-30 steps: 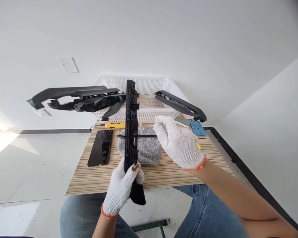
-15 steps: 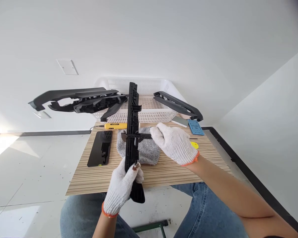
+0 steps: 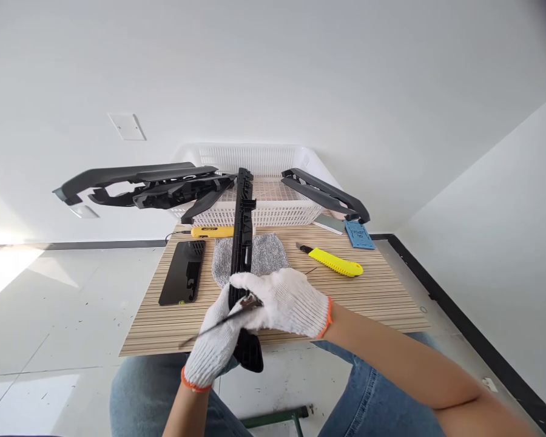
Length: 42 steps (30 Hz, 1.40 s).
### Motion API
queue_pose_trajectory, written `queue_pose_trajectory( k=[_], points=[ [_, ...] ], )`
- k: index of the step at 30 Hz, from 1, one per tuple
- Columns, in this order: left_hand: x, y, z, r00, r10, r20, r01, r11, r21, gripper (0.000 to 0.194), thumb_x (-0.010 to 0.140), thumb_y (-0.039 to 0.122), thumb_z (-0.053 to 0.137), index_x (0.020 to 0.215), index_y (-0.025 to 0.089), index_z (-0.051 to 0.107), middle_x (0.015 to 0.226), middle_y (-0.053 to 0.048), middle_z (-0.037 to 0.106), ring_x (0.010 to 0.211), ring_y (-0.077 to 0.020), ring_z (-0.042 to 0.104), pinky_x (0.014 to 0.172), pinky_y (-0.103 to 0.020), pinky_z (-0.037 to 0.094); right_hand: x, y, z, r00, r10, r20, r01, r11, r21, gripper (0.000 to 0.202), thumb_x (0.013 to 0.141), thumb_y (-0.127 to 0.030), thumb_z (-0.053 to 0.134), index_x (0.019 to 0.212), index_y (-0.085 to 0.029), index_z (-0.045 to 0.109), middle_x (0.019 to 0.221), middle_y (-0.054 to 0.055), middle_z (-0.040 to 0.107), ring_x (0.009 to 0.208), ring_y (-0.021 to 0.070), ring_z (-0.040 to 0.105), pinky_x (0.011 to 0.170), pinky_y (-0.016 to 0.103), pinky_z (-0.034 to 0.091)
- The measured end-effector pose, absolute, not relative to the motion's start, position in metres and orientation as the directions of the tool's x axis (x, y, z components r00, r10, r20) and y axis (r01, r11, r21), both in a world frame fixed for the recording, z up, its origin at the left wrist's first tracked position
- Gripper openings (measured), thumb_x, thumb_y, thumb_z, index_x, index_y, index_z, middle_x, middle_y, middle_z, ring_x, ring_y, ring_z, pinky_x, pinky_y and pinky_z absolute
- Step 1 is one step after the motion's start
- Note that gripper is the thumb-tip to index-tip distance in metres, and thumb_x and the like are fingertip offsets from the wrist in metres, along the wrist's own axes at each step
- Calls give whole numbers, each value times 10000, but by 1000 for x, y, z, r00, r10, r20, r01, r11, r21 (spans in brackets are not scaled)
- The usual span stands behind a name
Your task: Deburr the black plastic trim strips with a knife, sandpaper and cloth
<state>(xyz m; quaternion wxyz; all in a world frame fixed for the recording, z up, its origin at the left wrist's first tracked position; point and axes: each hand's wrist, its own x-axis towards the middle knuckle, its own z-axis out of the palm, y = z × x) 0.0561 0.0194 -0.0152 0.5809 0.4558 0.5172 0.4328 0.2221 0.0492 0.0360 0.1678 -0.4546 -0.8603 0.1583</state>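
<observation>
Table, striped like pale wood, has a white basket at its far edge, with dark panels jutting past the left rim and another panel over the right. A long black bar slants away from the person over the near edge, its lower part clasped in the gloved left hand, grip wrapped round it. The gloved right hand overlaps the left; whether it touches the bar is unclear. Beyond lie a grey cloth, a phone to its left and a yellow knife to its right, blade bared. Thinnest is a blurred dark stick, pinched in the right grip, crossing the left glove.
</observation>
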Motion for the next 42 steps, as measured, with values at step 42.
queue_pose_trajectory(
  k=[42],
  points=[
    [37, 20, -21, 440, 875, -202, 200, 124, 972, 507, 820, 257, 749, 1311, 236, 624, 1182, -70, 657, 1057, -239, 599, 942, -361, 519, 273, 80, 42, -326, 805, 496, 931, 364, 20, 488, 1073, -229, 257, 1133, -130, 731, 1159, 133, 786, 460, 110, 508, 428, 314, 211]
  ],
)
